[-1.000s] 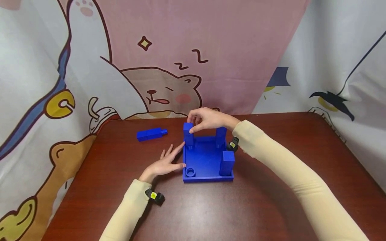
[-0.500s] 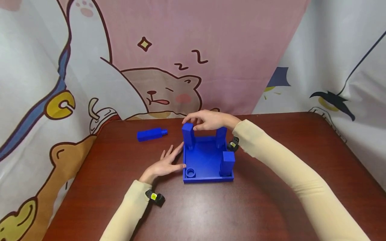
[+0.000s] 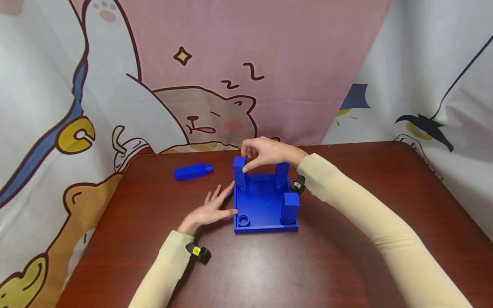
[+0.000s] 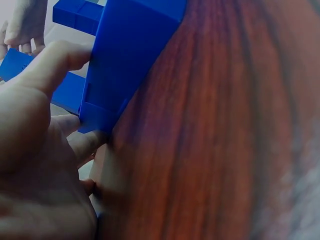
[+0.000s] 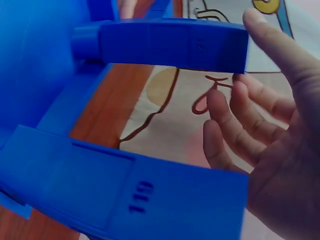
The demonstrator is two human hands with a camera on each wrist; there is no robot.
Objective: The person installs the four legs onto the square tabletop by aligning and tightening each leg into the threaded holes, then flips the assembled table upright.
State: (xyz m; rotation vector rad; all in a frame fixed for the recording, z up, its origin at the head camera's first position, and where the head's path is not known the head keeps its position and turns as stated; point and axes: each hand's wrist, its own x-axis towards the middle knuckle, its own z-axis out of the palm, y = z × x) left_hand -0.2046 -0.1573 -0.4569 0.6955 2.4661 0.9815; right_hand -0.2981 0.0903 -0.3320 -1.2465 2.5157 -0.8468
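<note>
A square blue tray-like base (image 3: 263, 205) with a low rim lies on the table. Three square blue legs stand at its corners: far left (image 3: 240, 176), far right (image 3: 282, 174) and near right (image 3: 290, 208). At the near left corner is a round socket (image 3: 243, 220). My right hand (image 3: 268, 152) pinches the top of the far left leg between thumb and fingertips; the right wrist view shows this leg (image 5: 170, 45) with its round peg end at the base. My left hand (image 3: 208, 213) rests its straight thumb and fingers against the base's left side (image 4: 132, 55).
A loose blue leg (image 3: 191, 172) with a narrower stepped end lies on the brown table (image 3: 262, 269), behind and left of my left hand. A printed curtain (image 3: 300, 64) hangs just behind the table's far edge. Closest to the right wrist camera is a leg marked 119 (image 5: 165, 195).
My right hand's fingers loosened and reached further left over the far left leg, then drew back to pinch its top again. The leg stands straighter now; the left hand has kept its place.
</note>
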